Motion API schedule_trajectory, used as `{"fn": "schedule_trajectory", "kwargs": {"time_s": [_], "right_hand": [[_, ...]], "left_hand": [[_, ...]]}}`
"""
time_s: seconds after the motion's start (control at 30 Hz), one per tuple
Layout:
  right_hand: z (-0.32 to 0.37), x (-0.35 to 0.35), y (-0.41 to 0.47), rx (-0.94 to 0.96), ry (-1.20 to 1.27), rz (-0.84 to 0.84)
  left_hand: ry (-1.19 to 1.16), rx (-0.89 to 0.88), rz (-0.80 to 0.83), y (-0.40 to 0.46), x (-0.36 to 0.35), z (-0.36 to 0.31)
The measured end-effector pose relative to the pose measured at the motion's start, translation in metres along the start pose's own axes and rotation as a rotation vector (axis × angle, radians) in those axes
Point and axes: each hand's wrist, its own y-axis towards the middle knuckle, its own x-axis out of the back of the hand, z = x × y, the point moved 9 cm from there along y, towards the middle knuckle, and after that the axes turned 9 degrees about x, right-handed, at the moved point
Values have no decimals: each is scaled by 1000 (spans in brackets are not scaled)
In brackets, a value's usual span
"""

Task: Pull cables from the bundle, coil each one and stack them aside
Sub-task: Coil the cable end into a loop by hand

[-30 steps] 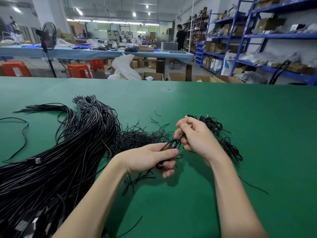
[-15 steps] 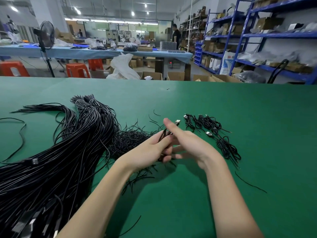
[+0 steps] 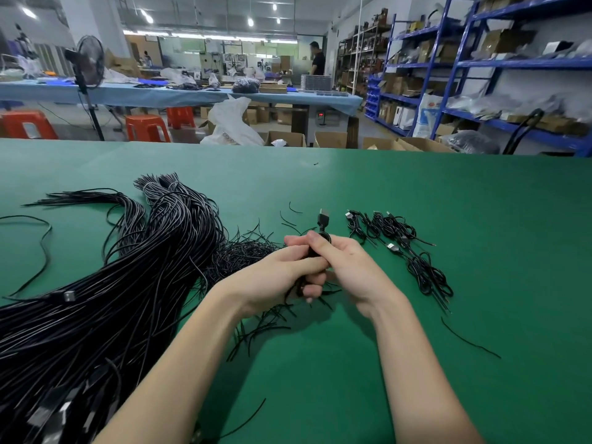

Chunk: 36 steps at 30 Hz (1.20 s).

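A big bundle of black cables [image 3: 105, 293] sprawls across the left of the green table [image 3: 480, 219]. My left hand [image 3: 282, 277] and my right hand [image 3: 346, 267] meet at the table's middle, both closed around one coiled black cable [image 3: 323, 233]. Its USB plug [image 3: 323, 216] sticks up above my fingers; most of the coil is hidden in my grip. To the right lies a row of several coiled cables [image 3: 403, 248], a little beyond my right hand.
Short black wire ties [image 3: 243, 251] are scattered just left of and under my hands. One loose cable [image 3: 41, 248] curves at the far left and a stray tie [image 3: 469, 341] lies at the right. Beyond the table's far edge stand boxes, stools and blue shelves.
My hands moved together and closed around the coil. The plug now points up above my fingers, and my right hand's fingers, stretched out half a second ago, are curled on the cable.
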Motion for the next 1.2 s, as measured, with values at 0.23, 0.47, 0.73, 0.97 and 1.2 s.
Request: {"fn": "schedule_trajectory", "kwargs": {"time_s": [0.23,0.47,0.73,0.97,1.2], "right_hand": [[-1,-4,1,75,128,4],[-4,-10,-1,65,193,8],[-5,-14,-2,27,78,108],[-11,-13,0,-29,151,57],[-21,-10,6,-73,217,-30]], "left_hand": [[-371,145,175,-3,-4,7],[-354,127,201,0,-6,10],[-260,44,179,-4,-2,2],[-242,81,43,4,2,7],[-344,73,41,10,-3,12]]}}
